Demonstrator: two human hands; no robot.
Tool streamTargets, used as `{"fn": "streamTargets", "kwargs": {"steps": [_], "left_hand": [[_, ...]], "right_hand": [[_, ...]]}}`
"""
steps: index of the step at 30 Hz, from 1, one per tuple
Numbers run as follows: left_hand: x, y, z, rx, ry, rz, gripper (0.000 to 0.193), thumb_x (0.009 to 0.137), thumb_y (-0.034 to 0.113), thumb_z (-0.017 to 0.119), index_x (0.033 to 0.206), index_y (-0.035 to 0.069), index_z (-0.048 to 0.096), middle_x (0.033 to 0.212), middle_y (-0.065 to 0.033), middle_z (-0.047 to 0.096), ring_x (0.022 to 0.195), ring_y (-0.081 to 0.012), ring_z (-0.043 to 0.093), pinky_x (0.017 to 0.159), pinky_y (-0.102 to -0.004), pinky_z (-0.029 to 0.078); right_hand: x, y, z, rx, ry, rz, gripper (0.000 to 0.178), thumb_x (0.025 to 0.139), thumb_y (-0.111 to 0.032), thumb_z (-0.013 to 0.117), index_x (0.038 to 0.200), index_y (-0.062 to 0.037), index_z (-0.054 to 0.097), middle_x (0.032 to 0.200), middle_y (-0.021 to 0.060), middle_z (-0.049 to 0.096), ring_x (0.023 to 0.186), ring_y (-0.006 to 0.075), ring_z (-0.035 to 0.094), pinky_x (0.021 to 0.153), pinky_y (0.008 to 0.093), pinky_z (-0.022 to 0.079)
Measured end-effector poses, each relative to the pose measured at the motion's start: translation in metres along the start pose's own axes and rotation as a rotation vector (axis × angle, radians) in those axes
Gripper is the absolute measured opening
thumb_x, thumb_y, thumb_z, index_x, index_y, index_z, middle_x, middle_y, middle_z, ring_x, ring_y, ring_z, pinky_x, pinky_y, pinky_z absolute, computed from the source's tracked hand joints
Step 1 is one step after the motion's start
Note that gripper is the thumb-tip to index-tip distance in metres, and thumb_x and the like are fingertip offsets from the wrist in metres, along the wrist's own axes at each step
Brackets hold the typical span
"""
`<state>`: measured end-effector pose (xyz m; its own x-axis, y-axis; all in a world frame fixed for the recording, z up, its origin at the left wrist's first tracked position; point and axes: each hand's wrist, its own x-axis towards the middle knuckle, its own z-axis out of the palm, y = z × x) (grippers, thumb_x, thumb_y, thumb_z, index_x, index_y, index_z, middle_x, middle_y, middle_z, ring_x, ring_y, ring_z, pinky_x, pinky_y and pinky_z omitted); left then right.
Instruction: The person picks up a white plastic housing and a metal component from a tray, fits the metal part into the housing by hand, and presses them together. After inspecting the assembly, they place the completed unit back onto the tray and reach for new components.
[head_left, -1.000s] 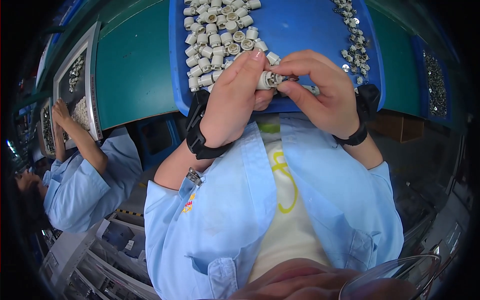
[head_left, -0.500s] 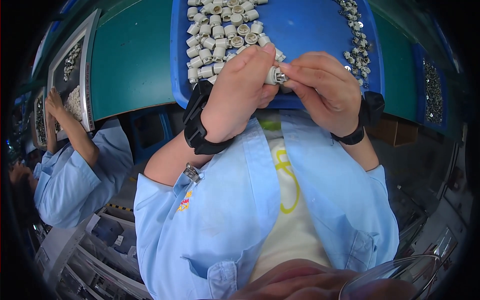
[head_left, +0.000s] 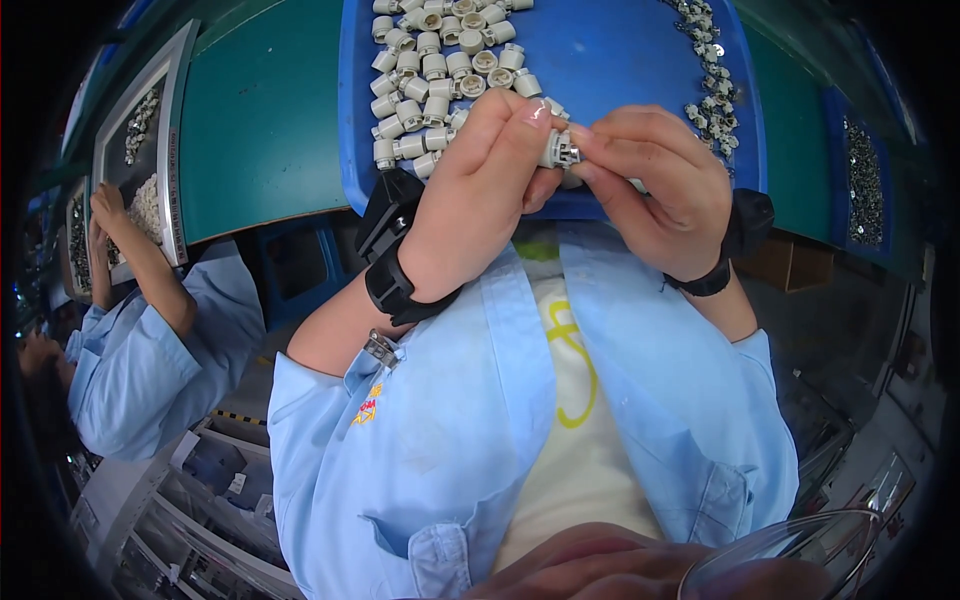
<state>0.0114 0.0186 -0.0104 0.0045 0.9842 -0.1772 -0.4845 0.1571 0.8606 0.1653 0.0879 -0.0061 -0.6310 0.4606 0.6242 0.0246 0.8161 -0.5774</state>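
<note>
A white ceramic lamp holder is gripped in my left hand, its shiny metal end pointing right. The left thumb lies on top of it and the other fingers curl below. My right hand is closed, with thumb and forefinger pinched at that metal end; a small metal part seems to be between the fingertips, mostly hidden. Both hands are just over the near edge of a blue tray. Many similar lamp holders lie in the tray's left side, and small white-and-metal parts are along its right side.
The tray rests on a green tabletop. To the right is another blue bin of small metal parts. At left a co-worker's hands are over a grey-framed tray. A cardboard box is under the table at right.
My left hand has turned slightly, and the lamp holder has shifted a little to the right. The right fingers stay at its metal end, having moved slightly right as well.
</note>
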Motion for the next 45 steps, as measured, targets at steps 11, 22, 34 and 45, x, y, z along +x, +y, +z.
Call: {"fn": "streamTargets", "kwargs": {"steps": [11,22,34,45], "left_hand": [[-0.004,-0.007,0.000,0.106,0.043,0.114,0.020,0.095,0.026,0.042,0.089,0.007,0.042,0.070,0.0022,0.043,0.056,-0.0030,0.036,0.052,-0.0169,0.035],[-0.006,-0.006,0.006,0.117,0.085,0.157,0.023,0.094,0.029,0.043,0.090,0.007,0.044,0.068,0.0041,0.041,0.056,-0.0015,0.035,0.051,-0.0166,0.036],[-0.005,-0.004,0.000,0.109,0.050,0.116,0.025,0.095,0.031,0.041,0.091,0.007,0.046,0.070,0.0042,0.041,0.057,-0.0004,0.034,0.051,-0.0160,0.035],[-0.002,-0.006,0.000,0.128,0.064,0.215,0.024,0.095,0.030,0.042,0.091,0.007,0.046,0.068,0.0044,0.041,0.057,-0.0004,0.034,0.052,-0.0162,0.035]], "right_hand": [[-0.002,-0.003,0.005,0.018,0.046,0.017,0.023,0.066,0.010,0.066,0.089,0.0037,0.062,0.081,0.0113,0.060,0.073,0.0224,0.058,0.062,0.0281,0.046],[-0.002,-0.010,0.006,-0.095,0.072,-0.029,0.024,0.064,0.009,0.069,0.086,0.0034,0.062,0.077,0.0113,0.058,0.069,0.0234,0.057,0.058,0.0277,0.046],[0.001,-0.010,0.000,-0.082,0.011,0.008,0.024,0.064,0.009,0.069,0.086,0.0037,0.062,0.077,0.0122,0.058,0.068,0.0233,0.057,0.058,0.0282,0.046],[0.000,-0.010,0.005,-0.064,0.018,0.033,0.024,0.063,0.008,0.070,0.085,0.0040,0.062,0.076,0.0117,0.058,0.067,0.0230,0.058,0.058,0.0278,0.046]]}}
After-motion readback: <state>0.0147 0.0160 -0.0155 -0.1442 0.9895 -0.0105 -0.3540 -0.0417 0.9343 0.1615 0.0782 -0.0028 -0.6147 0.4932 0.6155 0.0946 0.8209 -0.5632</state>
